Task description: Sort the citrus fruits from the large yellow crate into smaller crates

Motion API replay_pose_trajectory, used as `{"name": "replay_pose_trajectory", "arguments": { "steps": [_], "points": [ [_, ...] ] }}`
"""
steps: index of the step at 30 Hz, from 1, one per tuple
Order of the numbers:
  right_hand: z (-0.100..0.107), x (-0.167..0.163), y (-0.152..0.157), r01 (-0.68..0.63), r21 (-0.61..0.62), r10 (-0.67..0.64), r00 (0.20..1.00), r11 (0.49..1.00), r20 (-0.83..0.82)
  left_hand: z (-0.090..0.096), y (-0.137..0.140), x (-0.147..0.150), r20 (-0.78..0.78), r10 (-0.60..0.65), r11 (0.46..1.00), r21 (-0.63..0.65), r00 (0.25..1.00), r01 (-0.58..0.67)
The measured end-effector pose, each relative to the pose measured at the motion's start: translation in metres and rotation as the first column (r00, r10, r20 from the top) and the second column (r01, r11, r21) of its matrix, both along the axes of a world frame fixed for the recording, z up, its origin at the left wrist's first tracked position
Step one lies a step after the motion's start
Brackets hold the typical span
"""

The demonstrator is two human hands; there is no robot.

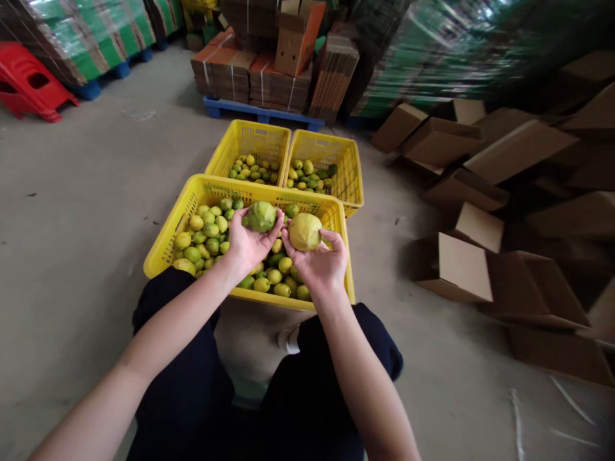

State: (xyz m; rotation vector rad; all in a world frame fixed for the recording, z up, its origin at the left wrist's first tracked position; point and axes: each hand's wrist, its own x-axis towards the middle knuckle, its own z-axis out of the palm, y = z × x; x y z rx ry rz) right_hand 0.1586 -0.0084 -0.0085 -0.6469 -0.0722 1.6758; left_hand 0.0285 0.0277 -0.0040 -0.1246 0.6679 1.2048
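Cupped in my left hand (252,240) is a green lemon (261,216), its fingers curled around the underside. A yellow lemon (305,232) rests in my right hand (319,261), held between thumb and fingers. Both hands are side by side, palms up, above a large yellow crate (166,240). Many green and yellow lemons (211,230) lie loose in that crate, partly hidden under my hands and forearms.
Two more yellow crates (223,144) (353,173) with lemons stand behind the large one. Flattened cartons (225,70) are stacked on a blue pallet (262,114). Open cardboard boxes (464,266) lie heaped at the right. A red stool (36,83) stands at the far left.
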Motion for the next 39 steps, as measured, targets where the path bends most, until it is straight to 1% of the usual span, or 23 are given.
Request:
{"name": "replay_pose_trajectory", "arguments": {
  "steps": [2, 4, 6, 10, 13, 15, 16, 17, 18, 19, 20, 21, 22, 24, 26, 27, 30, 31, 32, 34, 36, 37, 39],
  "points": [
    [0.0, 0.0, 0.005, 0.026, -0.08, -0.026, 1.0, 0.996, 0.003, 0.0, 0.002, 0.001, -0.019, -0.038, 0.999, -0.004, 0.999, 0.038],
    [-0.002, -0.001, 0.009, 0.037, -0.167, -0.035, 0.999, 0.985, 0.013, 0.0, 0.003, 0.001, -0.024, -0.08, 0.996, -0.033, 0.997, 0.079],
    [-0.004, -0.002, 0.011, 0.027, -0.21, -0.02, 0.999, 0.977, 0.036, 0.002, 0.003, 0.0, -0.021, -0.119, 0.99, -0.076, 0.993, 0.117],
    [-0.009, -0.003, 0.013, -0.016, -0.186, 0.036, 0.994, 0.982, 0.108, 0.003, 0.004, -0.003, -0.038, -0.164, 0.981, -0.113, 0.986, 0.158],
    [-0.011, -0.002, 0.013, -0.053, -0.194, 0.078, 0.989, 0.98, 0.126, 0.001, 0.005, -0.003, -0.087, -0.205, 0.977, -0.081, 0.975, 0.198],
    [-0.012, -0.001, 0.012, -0.057, -0.189, 0.089, 0.983, 0.98, 0.162, -0.001, 0.003, -0.001, -0.166, -0.213, 0.977, -0.039, 0.963, 0.209],
    [-0.011, 0.0, 0.011, -0.029, -0.155, 0.062, 0.976, 0.988, 0.21, -0.001, 0.001, 0.0, -0.227, -0.19, 0.981, 0.005, 0.955, 0.196],
    [-0.011, 0.001, 0.01, 0.022, -0.084, 0.003, 0.959, 0.996, 0.282, 0.0, -0.001, 0.0, -0.297, -0.144, 0.982, 0.072, 0.944, 0.173],
    [-0.01, 0.002, 0.009, 0.08, 0.021, -0.082, 0.926, 0.997, 0.368, 0.001, -0.003, 0.0, -0.366, -0.083, 0.975, 0.16, 0.927, 0.151],
    [-0.009, 0.003, 0.007, 0.13, 0.149, -0.184, 0.873, 0.98, 0.451, 0.004, -0.006, -0.002, -0.426, -0.016, 0.956, 0.257, 0.905, 0.138],
    [-0.008, 0.004, 0.005, 0.159, 0.277, -0.287, 0.805, 0.948, 0.519, 0.006, -0.008, -0.004, -0.471, 0.044, 0.927, 0.349, 0.881, 0.14],
    [-0.007, 0.006, 0.003, 0.165, 0.383, -0.373, 0.732, 0.909, 0.571, 0.009, -0.01, -0.006, -0.505, 0.086, 0.895, 0.417, 0.859, 0.155],
    [-0.006, 0.007, 0.002, 0.149, 0.455, -0.43, 0.665, 0.878, 0.611, 0.012, -0.012, -0.009, -0.529, 0.105, 0.87, 0.459, 0.842, 0.179],
    [-0.004, 0.008, -0.002, 0.103, 0.521, -0.48, 0.568, 0.847, 0.668, 0.017, -0.014, -0.015, -0.552, 0.103, 0.85, 0.481, 0.828, 0.215],
    [-0.005, 0.008, -0.004, 0.082, 0.547, -0.505, 0.516, 0.833, 0.692, 0.02, -0.015, -0.018, -0.56, 0.098, 0.848, 0.48, 0.823, 0.225],
    [-0.005, 0.007, -0.005, 0.083, 0.558, -0.518, 0.504, 0.826, 0.692, 0.022, -0.015, -0.019, -0.57, 0.104, 0.84, 0.489, 0.815, 0.234],
    [-0.007, 0.003, -0.007, 0.123, 0.589, -0.562, 0.501, 0.799, 0.658, 0.023, -0.016, -0.02, -0.603, 0.147, 0.784, 0.555, 0.784, 0.279],
    [-0.007, 0.002, -0.007, 0.128, 0.594, -0.567, 0.507, 0.794, 0.649, 0.023, -0.017, -0.02, -0.603, 0.156, 0.773, 0.568, 0.783, 0.283],
    [-0.007, 0.001, -0.006, 0.128, 0.599, -0.57, 0.51, 0.791, 0.644, 0.022, -0.017, -0.021, -0.595, 0.159, 0.773, 0.571, 0.788, 0.275],
    [-0.006, 0.001, -0.005, 0.126, 0.603, -0.572, 0.512, 0.788, 0.641, 0.02, -0.018, -0.023, -0.57, 0.165, 0.799, 0.555, 0.805, 0.229],
    [-0.005, 0.004, -0.003, 0.13, 0.594, -0.562, 0.53, 0.794, 0.635, 0.017, -0.016, -0.026, -0.55, 0.176, 0.828, 0.531, 0.817, 0.179],
    [-0.004, 0.005, -0.001, 0.127, 0.584, -0.546, 0.555, 0.802, 0.628, 0.016, -0.015, -0.028, -0.537, 0.177, 0.841, 0.518, 0.825, 0.158],
    [-0.003, 0.008, 0.001, 0.093, 0.554, -0.478, 0.634, 0.827, 0.608, 0.013, -0.011, -0.031, -0.5, 0.147, 0.863, 0.486, 0.853, 0.136]
  ]
}}
